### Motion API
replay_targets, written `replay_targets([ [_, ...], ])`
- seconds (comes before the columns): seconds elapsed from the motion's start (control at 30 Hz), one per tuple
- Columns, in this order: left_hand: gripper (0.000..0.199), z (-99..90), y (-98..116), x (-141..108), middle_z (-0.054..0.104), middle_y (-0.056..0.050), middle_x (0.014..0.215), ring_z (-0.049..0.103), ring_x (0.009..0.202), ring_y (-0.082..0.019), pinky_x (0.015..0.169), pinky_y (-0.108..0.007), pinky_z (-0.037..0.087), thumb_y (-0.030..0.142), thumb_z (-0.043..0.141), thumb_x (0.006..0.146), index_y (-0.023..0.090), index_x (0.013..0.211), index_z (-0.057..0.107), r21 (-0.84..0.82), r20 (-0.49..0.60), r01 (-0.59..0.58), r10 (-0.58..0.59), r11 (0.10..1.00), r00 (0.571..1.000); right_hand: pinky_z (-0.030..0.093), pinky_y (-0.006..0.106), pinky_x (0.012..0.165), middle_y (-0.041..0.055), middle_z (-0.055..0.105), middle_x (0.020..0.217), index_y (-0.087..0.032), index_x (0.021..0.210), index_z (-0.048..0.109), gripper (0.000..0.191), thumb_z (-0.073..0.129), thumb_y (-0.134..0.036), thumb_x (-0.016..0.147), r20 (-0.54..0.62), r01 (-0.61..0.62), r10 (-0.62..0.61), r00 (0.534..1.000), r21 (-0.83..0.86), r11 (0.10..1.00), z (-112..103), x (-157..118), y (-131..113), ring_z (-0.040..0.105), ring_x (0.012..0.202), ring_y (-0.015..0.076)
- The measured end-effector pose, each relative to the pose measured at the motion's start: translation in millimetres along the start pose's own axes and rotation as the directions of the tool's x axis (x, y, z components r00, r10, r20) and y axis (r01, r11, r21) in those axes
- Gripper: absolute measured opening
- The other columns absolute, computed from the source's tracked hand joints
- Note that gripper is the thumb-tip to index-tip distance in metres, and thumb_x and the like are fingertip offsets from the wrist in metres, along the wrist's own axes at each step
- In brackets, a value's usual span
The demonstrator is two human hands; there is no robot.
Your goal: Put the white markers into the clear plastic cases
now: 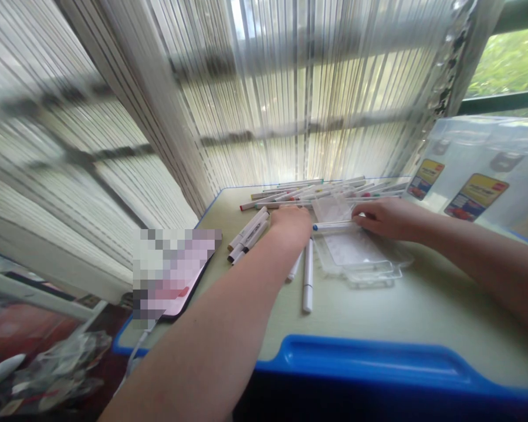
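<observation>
My right hand (pixel 378 218) pinches the right end of a white marker (pixel 334 225) with a blue tip. That marker lies level over a clear plastic case (pixel 356 252) with a wire-like handle at its near side. My left hand (pixel 291 220) is curled at the near edge of a pile of white markers (pixel 299 193) with coloured ends. Its fingertips are hidden, and I cannot make out what they hold. Left of it lie several loose markers (pixel 249 234) with brown and dark ends. Another white marker (pixel 308 278) rests on the table, pointing towards me.
A phone or tablet (pixel 189 287), partly blurred out, lies at the table's left edge with a white cable (pixel 136 349). A large clear storage box (pixel 484 158) stands at the right. The table has a blue front rim (pixel 369 354). String curtains (pixel 264 105) hang behind it.
</observation>
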State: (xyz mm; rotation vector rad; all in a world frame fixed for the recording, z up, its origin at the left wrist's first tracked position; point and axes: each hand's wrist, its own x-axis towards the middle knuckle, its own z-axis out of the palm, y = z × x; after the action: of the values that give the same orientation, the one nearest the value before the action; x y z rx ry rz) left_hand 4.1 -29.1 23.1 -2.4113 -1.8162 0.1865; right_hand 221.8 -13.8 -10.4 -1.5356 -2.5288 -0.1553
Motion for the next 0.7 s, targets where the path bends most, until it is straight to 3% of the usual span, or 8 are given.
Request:
replay_targets([
  [0.7, 0.039, -0.1, 2.4, -0.1, 0.054, -0.019, 0.127, 0.051, 0.118, -0.030, 0.090, -0.043, 0.047, 0.012, 0.037, 0.089, 0.012, 0.124, 0.052, 0.045, 0.023, -0.011, 0.010, 0.999, 1.000, 0.035, 0.029, 0.056, 0.0063, 0.068, 0.075, -0.024, 0.092, 0.066, 0.031, 0.040, -0.039, 0.083, 0.012, -0.026, 0.026, 1.000, -0.020, 0.999, -0.6, 0.0, 0.5, 0.059, 0.065, 0.0211],
])
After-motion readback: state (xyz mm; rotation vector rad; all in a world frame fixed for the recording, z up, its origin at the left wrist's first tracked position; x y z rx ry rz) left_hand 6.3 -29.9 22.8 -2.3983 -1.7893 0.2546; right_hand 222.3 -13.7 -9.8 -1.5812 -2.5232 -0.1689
